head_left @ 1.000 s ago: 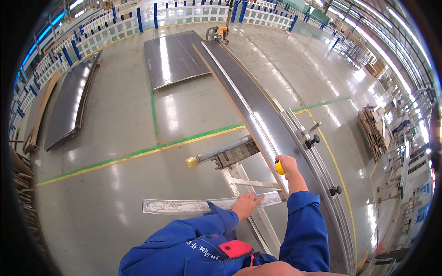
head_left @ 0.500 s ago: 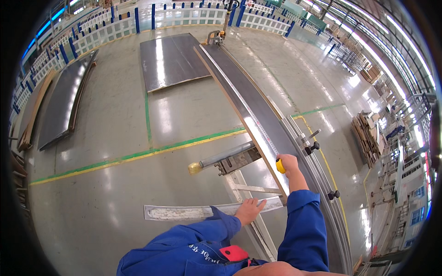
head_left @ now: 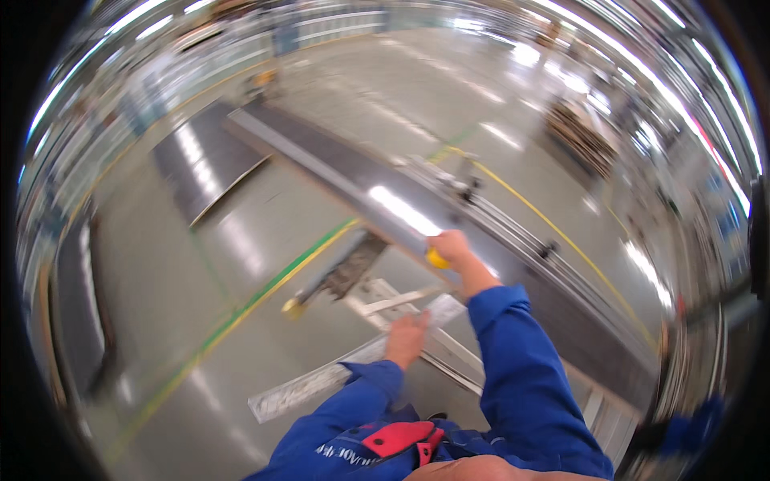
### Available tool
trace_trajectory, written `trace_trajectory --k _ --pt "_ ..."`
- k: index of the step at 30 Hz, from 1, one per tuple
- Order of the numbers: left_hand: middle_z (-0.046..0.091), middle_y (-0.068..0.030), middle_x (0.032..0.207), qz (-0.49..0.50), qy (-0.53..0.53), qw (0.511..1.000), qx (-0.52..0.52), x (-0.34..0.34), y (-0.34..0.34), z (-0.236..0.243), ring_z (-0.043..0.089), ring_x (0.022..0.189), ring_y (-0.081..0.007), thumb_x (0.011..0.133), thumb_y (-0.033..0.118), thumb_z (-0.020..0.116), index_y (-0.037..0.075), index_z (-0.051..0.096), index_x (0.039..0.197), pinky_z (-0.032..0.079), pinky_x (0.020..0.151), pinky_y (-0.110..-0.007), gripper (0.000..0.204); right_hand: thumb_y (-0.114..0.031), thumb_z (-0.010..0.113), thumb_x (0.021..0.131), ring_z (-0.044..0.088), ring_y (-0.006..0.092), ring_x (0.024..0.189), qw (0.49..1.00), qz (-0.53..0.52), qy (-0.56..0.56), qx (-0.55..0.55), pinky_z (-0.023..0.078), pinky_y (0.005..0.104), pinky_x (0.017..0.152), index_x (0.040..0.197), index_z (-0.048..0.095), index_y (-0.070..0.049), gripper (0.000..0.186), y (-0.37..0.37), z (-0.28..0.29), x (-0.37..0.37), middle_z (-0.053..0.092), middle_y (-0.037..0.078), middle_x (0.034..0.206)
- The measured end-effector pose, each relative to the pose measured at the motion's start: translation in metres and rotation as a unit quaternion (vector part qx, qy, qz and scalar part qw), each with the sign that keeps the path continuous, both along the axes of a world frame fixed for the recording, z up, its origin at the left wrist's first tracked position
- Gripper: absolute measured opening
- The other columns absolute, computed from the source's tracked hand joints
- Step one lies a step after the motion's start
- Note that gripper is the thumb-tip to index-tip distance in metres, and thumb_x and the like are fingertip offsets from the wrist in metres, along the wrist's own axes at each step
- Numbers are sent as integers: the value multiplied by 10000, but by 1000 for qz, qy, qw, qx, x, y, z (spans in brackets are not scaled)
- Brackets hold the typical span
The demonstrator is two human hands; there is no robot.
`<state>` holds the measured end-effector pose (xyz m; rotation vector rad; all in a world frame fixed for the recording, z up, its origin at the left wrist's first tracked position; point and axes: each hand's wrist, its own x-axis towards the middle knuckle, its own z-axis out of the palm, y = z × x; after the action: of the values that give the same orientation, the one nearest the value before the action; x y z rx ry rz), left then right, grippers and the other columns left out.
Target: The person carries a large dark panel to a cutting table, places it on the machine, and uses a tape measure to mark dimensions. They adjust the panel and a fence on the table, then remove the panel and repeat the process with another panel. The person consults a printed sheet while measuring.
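My right hand (head_left: 455, 247) is wrapped round a yellow tape measure (head_left: 436, 258), held at the near-left edge of a long dark panel (head_left: 577, 329). A pale strip (head_left: 301, 160) runs along that edge toward the far end; blur hides whether the tape's blade lies on it now. To the left and nearer me, my left hand (head_left: 407, 341) rests on a narrow, worn white board (head_left: 321, 375), fingers stretched out though blurred. This board lies crosswise over a white metal frame.
Along the panel's right side run metal rails with dark knobs (head_left: 549, 248). Below its left edge a grey bar with a yellow end (head_left: 293, 307) sticks out. Another dark sheet (head_left: 204, 160) lies at the far left. Stacked boards (head_left: 579, 138) stand on the floor at far right.
My view has swung to the right, so the panel and floor lines appear tilted and shifted left, with blur. Both hands stay at the tape measure and the white board.
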<state>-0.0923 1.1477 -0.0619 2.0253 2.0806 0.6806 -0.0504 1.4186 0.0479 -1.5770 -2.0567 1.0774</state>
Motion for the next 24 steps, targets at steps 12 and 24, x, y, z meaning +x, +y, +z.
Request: trace_trajectory --k 12,24 --pt "654 -258 1239 -36 62 997 7 17 -56 -33 609 1194 -441 684 175 839 41 459 1588 483 1046 -539 990 -435 640 938 714 423 1101 966 -67 -244 46 580 520 955 1090 815 -74 429 -158 6 445 764 194 1168" --pt "484 -317 1552 298 143 932 -148 186 -111 -57 389 1493 -476 901 487 760 -47 453 1549 297 1267 -534 894 -422 693 914 726 383 1063 925 -269 -266 26 588 508 910 1021 830 -152 321 -278 -4 967 784 127 1067"
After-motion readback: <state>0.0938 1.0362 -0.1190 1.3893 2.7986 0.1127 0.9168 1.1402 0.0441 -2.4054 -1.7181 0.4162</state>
